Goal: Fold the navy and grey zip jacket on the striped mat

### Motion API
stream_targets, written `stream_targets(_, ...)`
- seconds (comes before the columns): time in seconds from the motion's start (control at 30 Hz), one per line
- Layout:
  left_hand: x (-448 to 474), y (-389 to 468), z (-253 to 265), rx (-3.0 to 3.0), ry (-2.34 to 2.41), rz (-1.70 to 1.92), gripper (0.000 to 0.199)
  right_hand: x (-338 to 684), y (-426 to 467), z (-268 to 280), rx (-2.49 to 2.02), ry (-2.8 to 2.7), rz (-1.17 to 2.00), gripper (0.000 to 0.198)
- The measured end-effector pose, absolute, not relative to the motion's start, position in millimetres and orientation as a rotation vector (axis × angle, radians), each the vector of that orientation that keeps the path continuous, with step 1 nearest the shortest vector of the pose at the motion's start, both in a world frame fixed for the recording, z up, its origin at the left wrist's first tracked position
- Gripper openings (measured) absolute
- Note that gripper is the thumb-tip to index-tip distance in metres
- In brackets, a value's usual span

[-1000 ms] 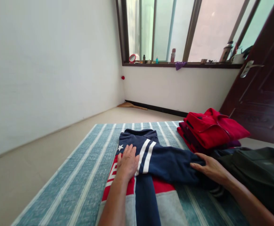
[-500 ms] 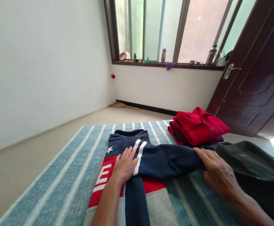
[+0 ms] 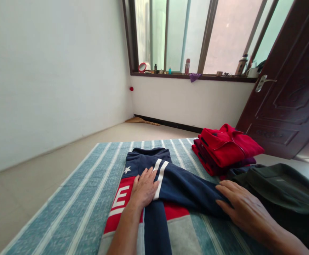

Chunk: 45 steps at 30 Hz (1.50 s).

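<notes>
A folded sweatshirt [image 3: 179,226] in navy, red and grey, with a white star and lettering, lies on a striped cloth [image 3: 82,191]. Its navy sleeve [image 3: 188,186], banded by two white stripes, stretches out to the right. My left hand [image 3: 145,187] rests flat on the sweatshirt beside the white stripes, fingers extended. Over the sleeve's outer end lies my right hand [image 3: 241,200], its fingers stretched and the thumb apart, touching the fabric; the cuff is hidden beneath it.
A stack of folded red and maroon clothes [image 3: 227,147] sits at the far right of the cloth. Nearer is a dark green garment [image 3: 284,191]. Behind are a door [image 3: 289,81] and a windowsill [image 3: 210,77] holding bottles and small items. A broom [image 3: 141,121] lies on the floor.
My right hand has lowered the sleeve's outer end toward me, and its grip has loosened. The sleeve now slants down to the right. My left hand stays on the sweatshirt. The view has shifted slightly.
</notes>
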State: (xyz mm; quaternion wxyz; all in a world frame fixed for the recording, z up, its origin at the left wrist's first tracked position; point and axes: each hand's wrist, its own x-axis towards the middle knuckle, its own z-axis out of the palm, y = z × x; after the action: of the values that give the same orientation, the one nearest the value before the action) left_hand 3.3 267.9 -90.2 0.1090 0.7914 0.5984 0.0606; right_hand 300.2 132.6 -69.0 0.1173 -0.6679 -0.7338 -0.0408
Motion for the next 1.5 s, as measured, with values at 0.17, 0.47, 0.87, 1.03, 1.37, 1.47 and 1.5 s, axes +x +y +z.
stream_targets(0.17, 2.5, 265.5, -89.3, 2.339, 1.757, 0.155, 0.052, 252.9, 205.6, -60.7, -2.049, -2.066, 0.222, 0.036)
stream_targets(0.47, 1.4, 262.7, -90.2, 2.304, 1.733, 0.168, 0.059, 228.9, 309.9, -72.9, -1.954, -1.823, 0.882, 0.021)
stream_targets(0.87, 2.1, 259.2, -89.0, 2.262, 1.719, 0.204, 0.064, 215.8, 322.3, -55.9, -2.012, -2.03, 0.756, 0.011)
stream_targets(1.03, 0.2, 266.0, -95.1, 2.204, 1.731, 0.336, 0.054, 179.6, 264.7, -42.5, -1.779, -2.305, 0.414, 0.022)
stream_targets(1.37, -2.0, 272.0, -97.1, 2.102, 1.736, 0.529, 0.044, 161.3, 218.0, -99.1, -1.565, -2.631, -0.301, 0.024)
stream_targets(1.47, -1.6, 270.8, -96.3, 2.106, 1.74, 0.52, 0.044, 166.0, 223.3, -96.6, -1.6, -2.587, -0.28, 0.022)
stream_targets(1.5, -1.4, 270.4, -95.8, 2.11, 1.742, 0.508, 0.044, 167.4, 224.0, -94.8, -1.597, -2.586, -0.274, 0.023)
